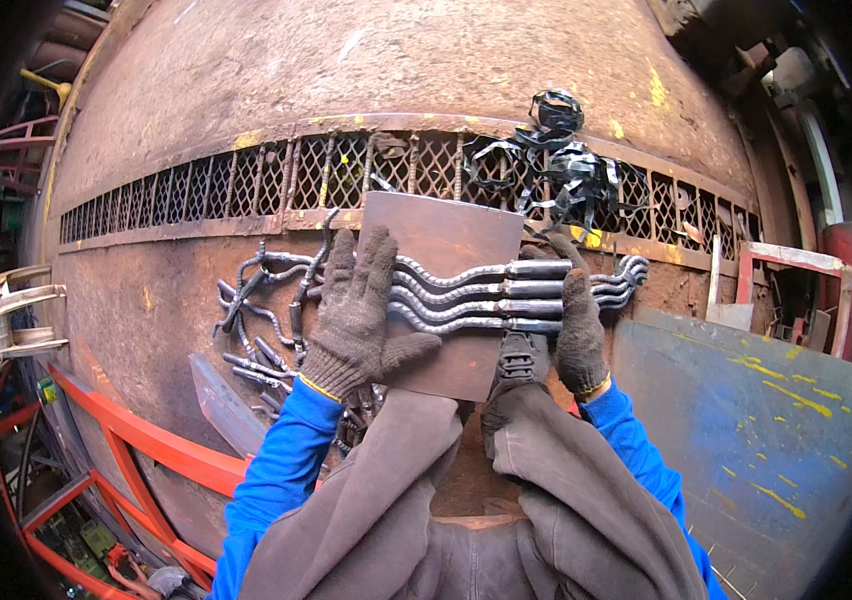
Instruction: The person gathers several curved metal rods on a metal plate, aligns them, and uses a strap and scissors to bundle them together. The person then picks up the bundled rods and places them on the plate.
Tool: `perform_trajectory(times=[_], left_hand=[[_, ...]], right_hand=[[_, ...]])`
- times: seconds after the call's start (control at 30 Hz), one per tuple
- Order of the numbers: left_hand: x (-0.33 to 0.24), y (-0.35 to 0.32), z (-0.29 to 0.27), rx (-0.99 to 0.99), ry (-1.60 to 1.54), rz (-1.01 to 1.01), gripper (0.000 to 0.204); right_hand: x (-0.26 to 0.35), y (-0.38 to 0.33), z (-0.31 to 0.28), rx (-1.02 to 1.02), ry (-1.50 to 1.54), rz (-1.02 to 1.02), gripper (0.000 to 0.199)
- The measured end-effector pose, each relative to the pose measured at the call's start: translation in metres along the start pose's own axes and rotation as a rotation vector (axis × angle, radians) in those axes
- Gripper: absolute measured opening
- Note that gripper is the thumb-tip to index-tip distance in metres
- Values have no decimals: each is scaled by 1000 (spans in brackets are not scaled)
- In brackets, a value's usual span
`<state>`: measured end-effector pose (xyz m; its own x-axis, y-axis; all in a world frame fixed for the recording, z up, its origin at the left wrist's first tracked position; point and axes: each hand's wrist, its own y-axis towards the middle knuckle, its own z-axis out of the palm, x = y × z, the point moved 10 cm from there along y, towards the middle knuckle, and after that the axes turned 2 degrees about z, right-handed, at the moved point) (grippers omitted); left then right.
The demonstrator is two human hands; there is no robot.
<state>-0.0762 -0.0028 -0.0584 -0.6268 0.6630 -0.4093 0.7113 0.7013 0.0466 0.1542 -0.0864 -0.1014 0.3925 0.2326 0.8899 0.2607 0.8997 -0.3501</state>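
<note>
The bent metal rods [476,295] lie sideways across the flat metal plate [446,250], with the left hand [356,320] spread flat on their left ends and the right hand [578,335] gripping their right ends.

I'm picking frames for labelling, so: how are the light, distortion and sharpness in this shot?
Head view: soft, even daylight with no glare; strong fisheye bending, the mesh strip arcs and the corners go black; the left hand, right hand, plate and bent rods are sharp, while the rim is darker and softer.
</note>
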Motion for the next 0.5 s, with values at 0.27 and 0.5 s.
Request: perform_trajectory(times=[0.27, 0.5], left_hand=[[1, -1, 0, 16, -8, -21, 134], [-1, 1, -3, -45, -46, 8, 129]], right_hand=[[-5, 5, -15, -62, -318, -45, 48], [-10, 12, -29, -90, -550, -99, 36]])
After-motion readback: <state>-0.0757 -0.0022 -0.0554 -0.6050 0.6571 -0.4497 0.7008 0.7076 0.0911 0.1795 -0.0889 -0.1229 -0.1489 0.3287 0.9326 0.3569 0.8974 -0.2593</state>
